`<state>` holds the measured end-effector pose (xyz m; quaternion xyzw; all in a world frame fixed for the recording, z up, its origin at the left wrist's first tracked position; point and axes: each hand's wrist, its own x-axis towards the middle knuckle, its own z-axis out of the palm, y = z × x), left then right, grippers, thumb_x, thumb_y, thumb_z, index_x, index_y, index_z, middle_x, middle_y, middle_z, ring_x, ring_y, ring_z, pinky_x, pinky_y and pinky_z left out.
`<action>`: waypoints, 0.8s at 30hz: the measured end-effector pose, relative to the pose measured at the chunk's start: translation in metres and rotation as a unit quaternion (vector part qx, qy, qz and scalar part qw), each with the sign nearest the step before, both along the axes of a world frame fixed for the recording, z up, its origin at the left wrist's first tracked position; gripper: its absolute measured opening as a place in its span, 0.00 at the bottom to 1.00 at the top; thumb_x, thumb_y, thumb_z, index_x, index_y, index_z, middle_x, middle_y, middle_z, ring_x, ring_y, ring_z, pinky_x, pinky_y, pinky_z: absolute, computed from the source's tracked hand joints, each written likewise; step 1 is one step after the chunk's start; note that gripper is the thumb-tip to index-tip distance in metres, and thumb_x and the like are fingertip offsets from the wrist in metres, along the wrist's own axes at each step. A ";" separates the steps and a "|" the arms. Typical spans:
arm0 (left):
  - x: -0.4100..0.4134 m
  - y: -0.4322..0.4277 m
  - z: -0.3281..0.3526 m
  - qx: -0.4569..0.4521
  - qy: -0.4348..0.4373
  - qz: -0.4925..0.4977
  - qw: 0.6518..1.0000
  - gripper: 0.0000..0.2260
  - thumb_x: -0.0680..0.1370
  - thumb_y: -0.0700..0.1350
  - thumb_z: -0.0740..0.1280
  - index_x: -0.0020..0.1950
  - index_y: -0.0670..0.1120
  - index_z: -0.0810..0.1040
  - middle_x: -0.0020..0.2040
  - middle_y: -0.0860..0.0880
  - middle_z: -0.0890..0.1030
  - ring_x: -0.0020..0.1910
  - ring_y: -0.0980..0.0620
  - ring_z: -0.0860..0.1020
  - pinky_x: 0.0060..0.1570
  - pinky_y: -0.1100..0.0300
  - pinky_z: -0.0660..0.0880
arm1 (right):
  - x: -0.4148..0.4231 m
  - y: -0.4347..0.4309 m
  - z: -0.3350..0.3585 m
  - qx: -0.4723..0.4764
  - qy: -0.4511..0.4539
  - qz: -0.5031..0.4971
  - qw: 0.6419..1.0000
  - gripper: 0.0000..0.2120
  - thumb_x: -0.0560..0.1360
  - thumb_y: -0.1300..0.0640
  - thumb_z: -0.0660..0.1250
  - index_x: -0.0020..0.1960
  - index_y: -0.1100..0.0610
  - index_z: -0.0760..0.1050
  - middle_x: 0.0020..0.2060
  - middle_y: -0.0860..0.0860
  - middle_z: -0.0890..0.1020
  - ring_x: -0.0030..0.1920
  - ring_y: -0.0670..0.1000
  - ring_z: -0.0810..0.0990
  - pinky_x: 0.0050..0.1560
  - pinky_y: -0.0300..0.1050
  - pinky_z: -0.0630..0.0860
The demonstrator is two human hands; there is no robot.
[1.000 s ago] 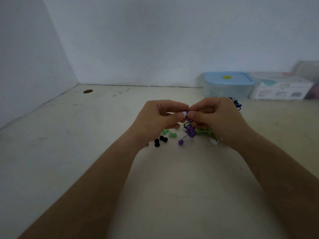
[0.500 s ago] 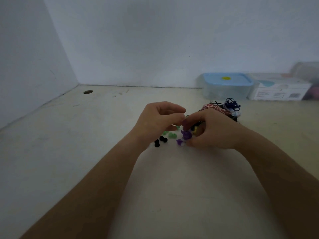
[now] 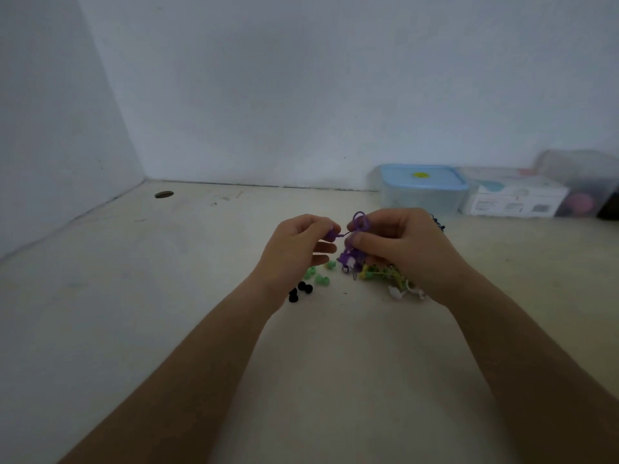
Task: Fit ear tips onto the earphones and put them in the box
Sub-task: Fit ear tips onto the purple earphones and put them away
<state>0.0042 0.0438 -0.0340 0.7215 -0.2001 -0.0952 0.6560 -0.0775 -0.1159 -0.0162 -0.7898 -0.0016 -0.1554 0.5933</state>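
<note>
Between the hands (image 3: pixel 402 252), purple earphones (image 3: pixel 359 223) are partly hidden.

Dim light; white walls (image 3: pixel 301 78); pale tabletop (image 3: pixel 167 329) in corner.

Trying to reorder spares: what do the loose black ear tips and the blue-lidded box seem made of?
Black ear tips: probably soft silicone or rubber, matte; small rounded dark shapes without glare. Blue-lidded box: plastic, it seems; cloudy see-through walls under an opaque, smooth pale-blue lid.
</note>
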 end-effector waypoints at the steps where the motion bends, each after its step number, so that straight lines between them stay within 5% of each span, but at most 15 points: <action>1: -0.002 -0.003 0.002 -0.024 0.031 0.003 0.999 0.10 0.82 0.44 0.61 0.50 0.43 0.82 0.47 0.45 0.85 0.47 0.48 0.84 0.50 0.55 0.81 | 0.000 0.001 0.001 0.014 -0.009 -0.007 1.000 0.05 0.74 0.61 0.74 0.49 0.57 0.84 0.40 0.55 0.87 0.41 0.56 0.86 0.47 0.47 0.84; 6: -0.017 -0.028 0.014 -0.162 0.210 -0.023 0.964 0.12 0.83 0.45 0.58 0.47 0.40 0.78 0.41 0.44 0.80 0.42 0.44 0.80 0.55 0.46 0.79 | 0.005 0.006 0.011 0.045 -0.036 -0.064 0.996 0.07 0.72 0.62 0.75 0.46 0.61 0.78 0.36 0.55 0.86 0.34 0.50 0.84 0.38 0.45 0.82; 10: -0.029 -0.054 0.030 -0.244 0.308 -0.001 0.920 0.13 0.82 0.40 0.55 0.45 0.40 0.77 0.29 0.46 0.81 0.34 0.47 0.80 0.40 0.52 0.79 | 0.012 0.013 0.021 -0.134 -0.047 -0.160 0.977 0.08 0.70 0.56 0.77 0.43 0.54 0.78 0.37 0.46 0.84 0.36 0.43 0.83 0.35 0.33 0.76; 14: -0.017 -0.075 0.038 -0.326 0.395 -0.017 0.859 0.12 0.77 0.38 0.54 0.49 0.39 0.77 0.44 0.40 0.81 0.47 0.42 0.80 0.50 0.50 0.79 | 0.015 0.008 0.035 -0.255 -0.064 -0.175 0.949 0.06 0.68 0.58 0.75 0.41 0.52 0.79 0.38 0.47 0.81 0.39 0.46 0.80 0.39 0.37 0.76; 16: -0.009 -0.085 0.043 -0.338 0.413 -0.022 0.845 0.11 0.75 0.37 0.54 0.48 0.37 0.75 0.45 0.39 0.79 0.46 0.43 0.79 0.40 0.56 0.80 | 0.013 -0.002 0.046 -0.298 -0.035 -0.164 0.940 0.05 0.68 0.57 0.76 0.42 0.51 0.81 0.39 0.47 0.81 0.40 0.46 0.79 0.42 0.42 0.78; 20: 0.001 -0.100 0.054 -0.327 0.401 -0.030 0.855 0.08 0.72 0.36 0.52 0.44 0.39 0.70 0.36 0.41 0.75 0.30 0.47 0.75 0.22 0.69 0.68 | 0.013 -0.021 0.060 -0.333 0.009 -0.112 0.936 0.09 0.67 0.60 0.76 0.47 0.51 0.84 0.41 0.48 0.84 0.43 0.47 0.82 0.48 0.48 0.82; 24: 0.027 -0.117 0.059 -0.281 0.369 0.003 0.886 0.08 0.76 0.38 0.52 0.41 0.43 0.68 0.35 0.46 0.69 0.29 0.50 0.70 0.22 0.68 0.67 | 0.022 -0.044 0.070 -0.326 -0.002 -0.077 0.942 0.11 0.74 0.62 0.71 0.53 0.50 0.84 0.46 0.47 0.86 0.47 0.43 0.83 0.53 0.39 0.80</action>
